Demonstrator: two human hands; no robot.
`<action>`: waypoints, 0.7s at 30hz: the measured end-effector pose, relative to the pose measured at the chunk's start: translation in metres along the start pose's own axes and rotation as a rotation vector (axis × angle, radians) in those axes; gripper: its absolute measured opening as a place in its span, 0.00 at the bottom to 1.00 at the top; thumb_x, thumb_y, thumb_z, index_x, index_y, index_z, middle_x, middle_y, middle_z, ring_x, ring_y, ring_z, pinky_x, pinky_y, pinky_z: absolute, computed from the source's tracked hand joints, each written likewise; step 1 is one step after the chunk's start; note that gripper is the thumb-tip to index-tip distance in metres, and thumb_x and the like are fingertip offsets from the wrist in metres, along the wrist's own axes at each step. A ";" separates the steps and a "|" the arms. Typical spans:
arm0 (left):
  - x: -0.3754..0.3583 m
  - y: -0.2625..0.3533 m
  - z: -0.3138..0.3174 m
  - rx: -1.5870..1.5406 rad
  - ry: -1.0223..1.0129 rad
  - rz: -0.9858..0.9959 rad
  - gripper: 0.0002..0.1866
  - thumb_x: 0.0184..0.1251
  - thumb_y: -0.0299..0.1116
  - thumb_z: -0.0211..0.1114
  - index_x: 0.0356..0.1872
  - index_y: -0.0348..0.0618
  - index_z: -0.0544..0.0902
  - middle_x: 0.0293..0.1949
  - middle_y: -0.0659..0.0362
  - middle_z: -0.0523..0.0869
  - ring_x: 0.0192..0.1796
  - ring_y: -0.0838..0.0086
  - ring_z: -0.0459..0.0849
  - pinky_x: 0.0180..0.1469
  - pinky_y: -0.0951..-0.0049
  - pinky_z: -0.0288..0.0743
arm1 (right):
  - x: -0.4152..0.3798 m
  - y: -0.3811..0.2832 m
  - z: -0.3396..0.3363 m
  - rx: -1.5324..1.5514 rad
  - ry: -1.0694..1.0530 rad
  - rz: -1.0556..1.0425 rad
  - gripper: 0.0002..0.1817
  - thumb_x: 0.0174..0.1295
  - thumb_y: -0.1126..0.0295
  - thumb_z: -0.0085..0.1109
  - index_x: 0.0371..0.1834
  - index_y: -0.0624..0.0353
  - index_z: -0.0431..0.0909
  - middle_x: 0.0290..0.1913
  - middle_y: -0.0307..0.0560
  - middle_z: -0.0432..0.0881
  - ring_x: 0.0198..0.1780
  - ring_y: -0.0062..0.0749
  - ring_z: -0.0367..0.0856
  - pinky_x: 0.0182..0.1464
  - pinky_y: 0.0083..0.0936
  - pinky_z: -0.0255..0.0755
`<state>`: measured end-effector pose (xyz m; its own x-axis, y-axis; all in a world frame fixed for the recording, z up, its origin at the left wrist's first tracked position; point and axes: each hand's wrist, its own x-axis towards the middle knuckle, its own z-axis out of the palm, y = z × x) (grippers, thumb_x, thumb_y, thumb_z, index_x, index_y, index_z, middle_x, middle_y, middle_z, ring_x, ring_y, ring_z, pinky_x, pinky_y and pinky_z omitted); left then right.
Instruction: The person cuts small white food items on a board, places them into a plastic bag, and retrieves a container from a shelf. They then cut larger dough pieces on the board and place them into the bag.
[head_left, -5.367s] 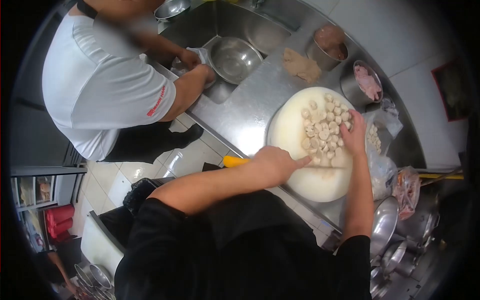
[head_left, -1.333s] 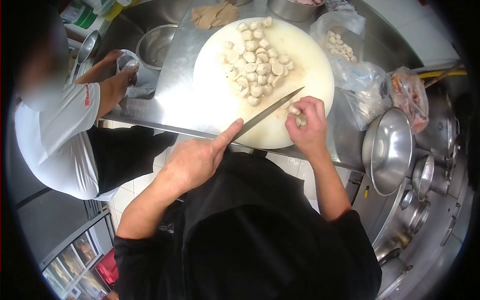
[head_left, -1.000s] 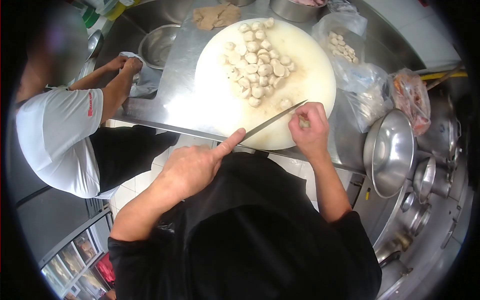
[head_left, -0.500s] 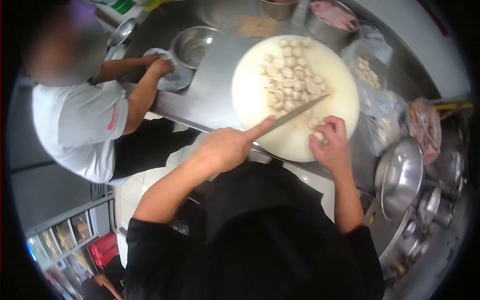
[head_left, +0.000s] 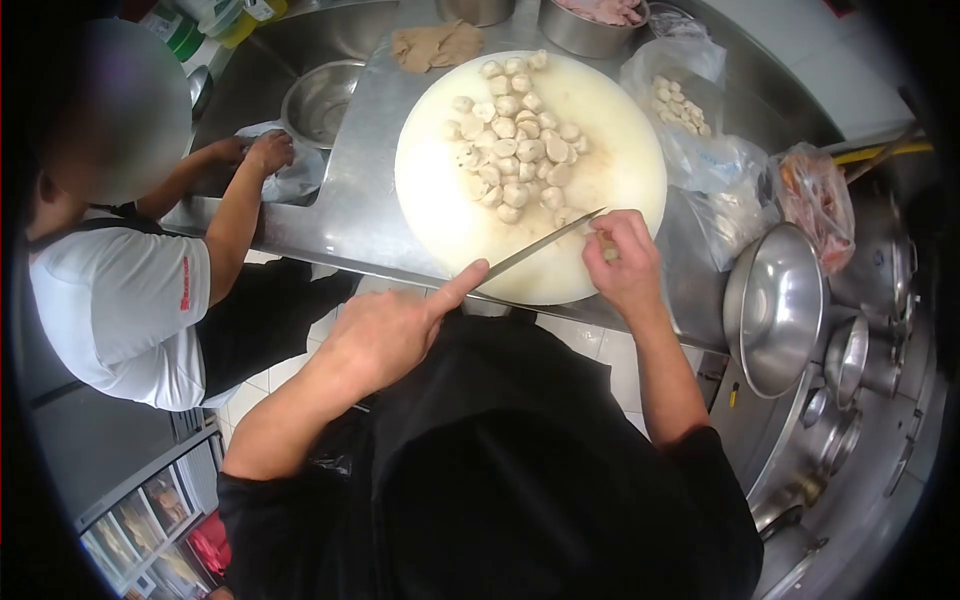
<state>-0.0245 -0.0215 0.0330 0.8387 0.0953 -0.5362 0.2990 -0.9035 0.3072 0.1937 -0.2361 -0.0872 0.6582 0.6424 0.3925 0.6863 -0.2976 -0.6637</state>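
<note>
My left hand [head_left: 392, 328] is closed around the handle of a knife [head_left: 540, 246], its index finger stretched along the back of the blade. The handle is hidden in the palm. The blade slants over the near part of a round white cutting board [head_left: 430, 215], its tip close to my right hand [head_left: 628, 262]. The fingers of that hand are pinched round a small pale ball [head_left: 607, 246], partly hidden. Beyond the blade lies a heap of pale balls [head_left: 522, 148] that look like meatballs, several cut in half.
To the left a co-worker [head_left: 125, 270] has both hands at a plastic bag [head_left: 292, 180] by the sink, near a steel bowl [head_left: 322, 105]. A brown cloth [head_left: 437, 45] lies behind the board. Plastic bags [head_left: 712, 160] and a large steel bowl [head_left: 775, 310] are on the right.
The view has shifted, so the board appears farther left. My knife has come nearer the board's front edge and closer to my right hand, which still pinches a ball.
</note>
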 end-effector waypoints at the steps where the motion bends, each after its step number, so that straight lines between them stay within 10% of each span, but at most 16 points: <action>1: 0.002 0.001 0.002 -0.011 -0.024 0.000 0.40 0.76 0.30 0.56 0.85 0.70 0.54 0.26 0.42 0.85 0.31 0.44 0.87 0.38 0.47 0.80 | 0.001 -0.001 0.002 0.006 0.001 0.015 0.11 0.57 0.81 0.67 0.42 0.60 0.82 0.43 0.51 0.80 0.43 0.47 0.84 0.46 0.37 0.80; 7: 0.039 -0.014 0.013 -0.133 -0.048 0.043 0.36 0.81 0.36 0.56 0.84 0.76 0.55 0.33 0.38 0.87 0.40 0.39 0.87 0.49 0.43 0.78 | 0.003 0.009 0.004 0.038 0.039 -0.112 0.11 0.55 0.82 0.65 0.41 0.61 0.82 0.43 0.51 0.80 0.45 0.48 0.83 0.48 0.37 0.80; 21: 0.012 -0.009 0.001 0.005 0.153 0.113 0.38 0.77 0.32 0.57 0.84 0.71 0.55 0.26 0.46 0.86 0.31 0.47 0.87 0.39 0.48 0.81 | -0.011 0.001 -0.015 -0.018 -0.009 0.084 0.12 0.55 0.75 0.72 0.42 0.60 0.83 0.47 0.48 0.77 0.48 0.46 0.81 0.50 0.39 0.79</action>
<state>-0.0180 -0.0122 0.0230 0.9265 0.0552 -0.3722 0.1968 -0.9142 0.3542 0.1922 -0.2542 -0.0822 0.7112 0.6207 0.3301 0.6340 -0.3633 -0.6827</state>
